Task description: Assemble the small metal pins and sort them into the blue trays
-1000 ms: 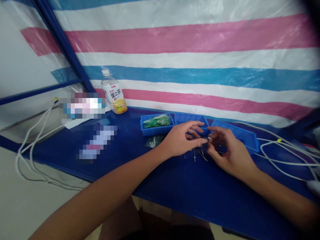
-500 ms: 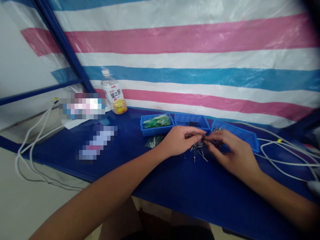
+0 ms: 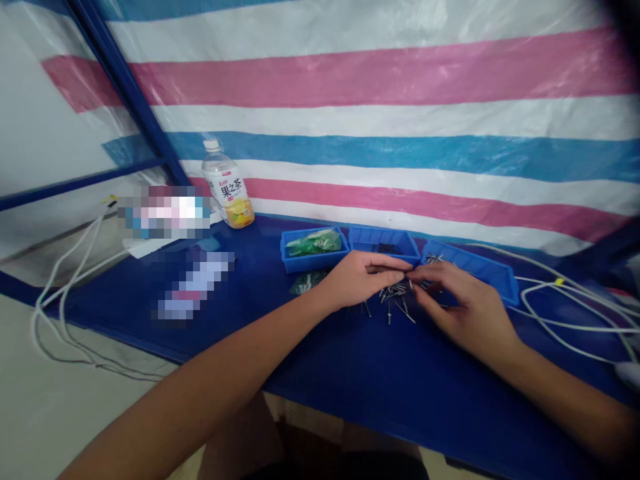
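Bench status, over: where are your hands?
Left hand and right hand, fingertips meeting above loose metal pins on the blue tabletop. Any pin held: cannot tell. Blue plastic bins just beyond.

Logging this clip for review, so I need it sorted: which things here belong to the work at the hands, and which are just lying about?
At the work: left hand and right hand, fingertips meeting above loose metal pins; three blue plastic bins just beyond.

Lying about: fruit tea bottle; white cables.
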Tool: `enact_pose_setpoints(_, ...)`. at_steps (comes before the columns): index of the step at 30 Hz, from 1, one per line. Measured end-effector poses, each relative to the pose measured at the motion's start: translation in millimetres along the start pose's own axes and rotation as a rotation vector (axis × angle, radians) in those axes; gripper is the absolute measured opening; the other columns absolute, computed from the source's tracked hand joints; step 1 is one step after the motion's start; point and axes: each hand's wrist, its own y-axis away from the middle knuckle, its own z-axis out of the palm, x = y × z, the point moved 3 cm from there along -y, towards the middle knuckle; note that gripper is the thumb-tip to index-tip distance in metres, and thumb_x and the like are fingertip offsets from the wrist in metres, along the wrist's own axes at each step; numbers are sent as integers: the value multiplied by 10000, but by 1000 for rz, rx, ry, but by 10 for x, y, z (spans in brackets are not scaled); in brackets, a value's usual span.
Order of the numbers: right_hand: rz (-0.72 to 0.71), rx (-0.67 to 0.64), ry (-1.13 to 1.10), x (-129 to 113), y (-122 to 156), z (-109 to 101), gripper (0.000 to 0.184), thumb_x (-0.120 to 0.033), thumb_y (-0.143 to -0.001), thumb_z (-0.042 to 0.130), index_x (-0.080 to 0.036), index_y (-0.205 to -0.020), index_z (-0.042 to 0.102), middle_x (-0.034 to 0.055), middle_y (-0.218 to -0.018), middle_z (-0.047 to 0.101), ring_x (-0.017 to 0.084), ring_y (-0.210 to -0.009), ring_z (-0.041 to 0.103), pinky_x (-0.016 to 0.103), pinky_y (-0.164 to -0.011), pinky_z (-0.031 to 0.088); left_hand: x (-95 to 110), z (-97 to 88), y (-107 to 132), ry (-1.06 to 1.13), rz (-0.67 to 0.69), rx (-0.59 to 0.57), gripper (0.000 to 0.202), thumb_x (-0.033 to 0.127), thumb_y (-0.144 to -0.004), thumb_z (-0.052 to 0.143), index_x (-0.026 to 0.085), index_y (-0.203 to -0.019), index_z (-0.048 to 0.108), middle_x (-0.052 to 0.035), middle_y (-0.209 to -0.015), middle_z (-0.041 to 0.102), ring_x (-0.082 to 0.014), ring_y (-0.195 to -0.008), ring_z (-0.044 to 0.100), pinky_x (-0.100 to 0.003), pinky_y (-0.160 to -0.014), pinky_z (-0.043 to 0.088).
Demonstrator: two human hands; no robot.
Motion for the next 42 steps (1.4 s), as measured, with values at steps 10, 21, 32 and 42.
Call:
enact_pose_setpoints(10, -12, 19, -17, -26, -10, -41, 166, -200, -1016, 700, -264, -1168, 722, 67, -1087, 758, 227, -943, 743, 371, -815, 591, 24, -40, 12, -49, -17, 63, 174, 213, -897, 812, 162, -1060, 778, -105, -1061, 814, -195, -949, 789, -353, -888, 630)
enact_pose_setpoints(21, 29, -81, 20, 53, -8, 4, 184, -263, -1056, 631, -250, -1217, 720, 93, -1147, 735, 260, -1044, 727, 411, -907, 582, -2, -5, 26, -43, 43, 46, 361, 192, -847, 859, 163, -1171, 704, -129, -1062, 829, -207, -971, 803, -363, -901, 630)
enact_pose_setpoints(32, 301, -224, -168, 94, 18, 65, 267, -444, -1083, 581, -245, -1019, 747, 56, -949, 737, 217, -818, 671, 358, -723, 504, 179, -3, 66, -130, 233, 52, 492, 286, -903, 824, 184, -1355, 658, -137, -1243, 791, -216, -1056, 783, -387, -974, 639)
enact_pose_setpoints(42, 961, 217, -909, 334, 52, 63, 352, -558, -926, 791, -206, -939, 773, -1, -692, 636, 93, -501, 456, 238, -441, 311, 633, -478, 235, -521, 255, 310, 202, 318, -1022, 638, 187, -1120, 756, -66, -1032, 828, -168, -895, 779, -312, -824, 634)
